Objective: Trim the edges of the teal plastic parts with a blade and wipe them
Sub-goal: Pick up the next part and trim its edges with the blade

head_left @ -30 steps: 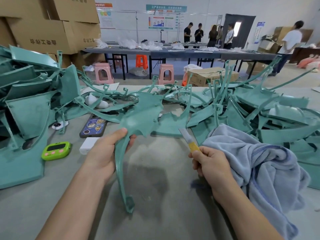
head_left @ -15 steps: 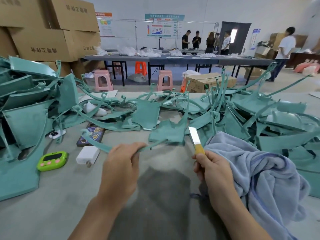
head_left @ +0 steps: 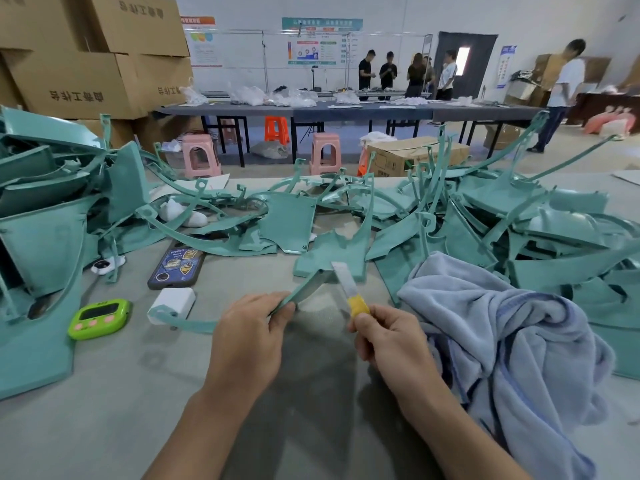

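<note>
Teal plastic part [head_left: 306, 288], a thin curved strip widening to a flat panel: the left hand [head_left: 249, 341] is pinching the strip, the panel lying just beyond both hands. Silver blade with yellow-wrapped handle [head_left: 346, 282]: the right hand [head_left: 388, 341] is gripping it, the tip reaching the panel's edge. Crumpled blue-grey towel [head_left: 502, 341]: lying beside the right hand on the grey bench [head_left: 104, 393]. Green timer [head_left: 98, 318] and white charger block [head_left: 171, 301]: sitting left of the left hand.

One view only: head-worn wide-angle, aimed forward and down. Left hand [head_left: 247, 336] and right hand [head_left: 388, 341] are framed close at centre; the surface [head_left: 104, 410] is seen near, the hall [head_left: 398, 15] behind is caught far off.
</note>
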